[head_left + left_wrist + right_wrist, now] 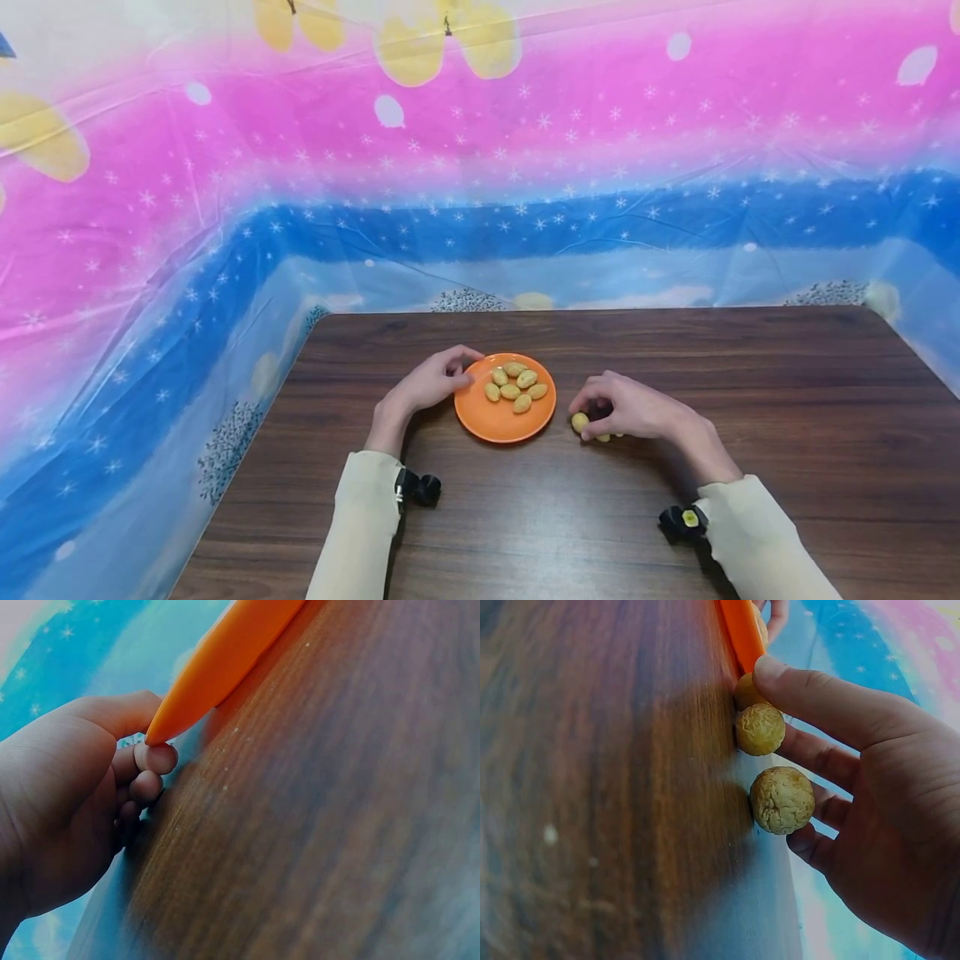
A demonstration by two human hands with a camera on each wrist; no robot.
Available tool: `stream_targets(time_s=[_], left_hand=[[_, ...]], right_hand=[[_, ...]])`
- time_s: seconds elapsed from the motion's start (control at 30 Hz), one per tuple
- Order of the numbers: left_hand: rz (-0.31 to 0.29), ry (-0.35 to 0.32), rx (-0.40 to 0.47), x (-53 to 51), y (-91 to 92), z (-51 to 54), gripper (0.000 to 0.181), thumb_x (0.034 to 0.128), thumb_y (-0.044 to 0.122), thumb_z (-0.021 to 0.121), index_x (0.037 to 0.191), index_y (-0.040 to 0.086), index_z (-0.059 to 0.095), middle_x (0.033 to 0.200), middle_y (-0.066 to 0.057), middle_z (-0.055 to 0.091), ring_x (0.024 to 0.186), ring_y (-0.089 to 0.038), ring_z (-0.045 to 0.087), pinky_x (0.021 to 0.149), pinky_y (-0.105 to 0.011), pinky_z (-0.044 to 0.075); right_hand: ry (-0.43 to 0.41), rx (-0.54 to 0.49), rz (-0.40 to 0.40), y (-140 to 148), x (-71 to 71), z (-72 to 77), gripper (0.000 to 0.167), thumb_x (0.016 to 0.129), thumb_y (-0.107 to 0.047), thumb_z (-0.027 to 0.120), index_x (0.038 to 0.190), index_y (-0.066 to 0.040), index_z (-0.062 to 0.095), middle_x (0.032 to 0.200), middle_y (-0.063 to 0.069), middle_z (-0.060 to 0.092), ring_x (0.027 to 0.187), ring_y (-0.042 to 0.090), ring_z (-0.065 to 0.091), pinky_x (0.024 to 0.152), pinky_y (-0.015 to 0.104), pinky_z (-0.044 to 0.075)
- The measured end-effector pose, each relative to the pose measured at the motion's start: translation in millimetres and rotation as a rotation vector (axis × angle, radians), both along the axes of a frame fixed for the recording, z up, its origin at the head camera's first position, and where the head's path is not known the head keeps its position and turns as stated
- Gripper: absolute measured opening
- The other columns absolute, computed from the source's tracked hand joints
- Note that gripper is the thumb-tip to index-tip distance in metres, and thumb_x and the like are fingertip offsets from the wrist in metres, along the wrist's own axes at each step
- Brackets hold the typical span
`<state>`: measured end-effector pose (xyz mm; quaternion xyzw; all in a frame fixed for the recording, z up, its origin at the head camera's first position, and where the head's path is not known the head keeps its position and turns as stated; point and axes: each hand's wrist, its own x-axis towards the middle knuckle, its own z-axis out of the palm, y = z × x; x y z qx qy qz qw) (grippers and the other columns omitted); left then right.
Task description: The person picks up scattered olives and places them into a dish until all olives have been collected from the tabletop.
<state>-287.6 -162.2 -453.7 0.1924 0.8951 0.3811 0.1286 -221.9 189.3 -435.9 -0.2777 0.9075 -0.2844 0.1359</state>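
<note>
Nearest: two cream sleeves are seen, with a black wrist camera worn at the left cuff and another at the right.

Next, a single container is noted: an orange plate, round, shallow and smooth-rimmed, set on the table to the left of the right hand. About seven walnut-like pieces are held in it, grouped mostly over its middle and far half, some touching, others slightly apart.

Just right of the plate, three loose pieces are made out under the right hand, strung in a rough row. The one closest to the plate is pinched between thumb and forefinger, partly hidden by the thumb in the right wrist view; whether it is lifted cannot be told. The other two are seen below the hand, near the lower fingers; contact with those fingers cannot be judged.

Appearance of the pieces: small, rounded to oval, yellow to tan, skin finely wrinkled and creased, with browner patches on the largest-looking one.

The plate's left rim is gripped by the left hand, thumb laid over the edge and fingertips set beneath it.

The dark brown, wood-grained table is extended behind the hands, and is backed by a printed cloth in pink and blue, marked with white snowflakes and yellow butterflies.
</note>
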Motion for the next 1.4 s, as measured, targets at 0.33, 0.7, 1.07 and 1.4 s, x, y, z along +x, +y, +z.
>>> stream_targets(time_s=[0.33,0.7,1.07,1.4], left_hand=[[-0.001,-0.003,0.002,-0.1,0.2,-0.1,0.034,0.0985,0.029,0.059,0.133,0.032,0.058,0.078,-0.005,0.052,0.063,-0.021,0.046,0.059,-0.030,0.036],[0.004,-0.015,0.009,0.2,-0.4,-0.2,0.034,0.0985,0.029,0.059,0.132,0.032,0.058,0.078,-0.005,0.052,0.063,-0.021,0.045,0.059,-0.030,0.037],[-0.005,-0.011,0.000,-0.1,-0.3,0.7,0.035,0.0985,0.028,0.059,0.134,0.031,0.057,0.078,-0.005,0.052,0.063,-0.021,0.046,0.059,-0.030,0.037],[0.002,-0.002,-0.003,0.8,0.7,1.7,0.035,0.0981,0.027,0.060,0.133,0.031,0.058,0.079,-0.005,0.053,0.065,-0.021,0.047,0.064,-0.031,0.038]], right_hand=[[0.045,-0.010,0.006,-0.1,-2.2,-0.3,0.024,0.089,-0.032,0.074,0.113,-0.030,0.073,0.104,-0.016,0.062,0.095,0.014,0.049,0.079,0.031,0.044],[0.108,-0.027,0.010,-6.1,-3.4,0.4,0.026,0.087,-0.032,0.076,0.113,-0.027,0.073,0.104,-0.017,0.062,0.097,0.012,0.051,0.083,0.034,0.046],[0.153,-0.042,0.027,-13.8,-4.3,3.9,0.024,0.088,-0.032,0.075,0.112,-0.029,0.073,0.103,-0.018,0.062,0.097,0.011,0.052,0.083,0.032,0.046],[0.220,-0.048,0.015,-24.4,-3.1,4.8,0.027,0.087,-0.031,0.076,0.113,-0.024,0.074,0.105,-0.015,0.064,0.095,0.012,0.052,0.081,0.032,0.046]])
